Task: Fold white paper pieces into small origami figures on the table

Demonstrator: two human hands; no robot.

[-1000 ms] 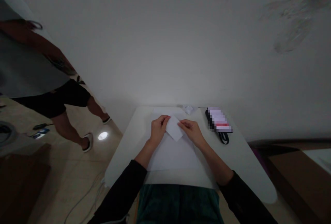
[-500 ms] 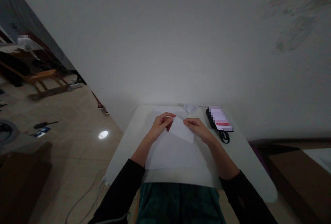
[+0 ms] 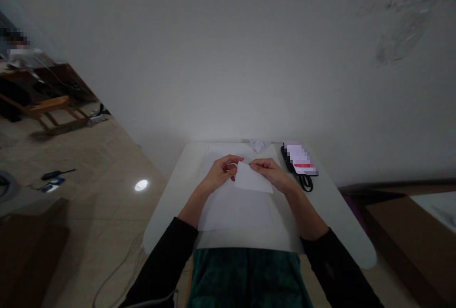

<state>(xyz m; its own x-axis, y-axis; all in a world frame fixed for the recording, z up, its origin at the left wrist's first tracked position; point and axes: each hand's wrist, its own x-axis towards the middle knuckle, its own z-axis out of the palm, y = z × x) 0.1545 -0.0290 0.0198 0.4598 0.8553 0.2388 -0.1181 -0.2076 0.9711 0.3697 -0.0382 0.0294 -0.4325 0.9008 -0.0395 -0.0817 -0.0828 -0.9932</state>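
Observation:
My left hand (image 3: 223, 173) and my right hand (image 3: 269, 172) hover side by side over the table, fingers pinched on the two sides of a folded piece of white paper (image 3: 252, 179). The piece's lower edge slants down to the right, and its left end tucks behind my left fingers. Under my hands lies a larger white paper sheet (image 3: 233, 208). A small crumpled white paper (image 3: 258, 145) sits at the table's far edge, beyond both hands.
The white table (image 3: 171, 218) has a rounded front corner and stands against a wall. At its far right lie a black case with a pixelated card (image 3: 297, 159) and a black cable (image 3: 305, 182). A wooden bench (image 3: 46, 108) and a loose cable (image 3: 121, 265) are on the floor at left.
The person standing at left has left the view. The folded paper has turned from a downward-pointing corner to a flatter lie, and my hands are drawn closer to its sides.

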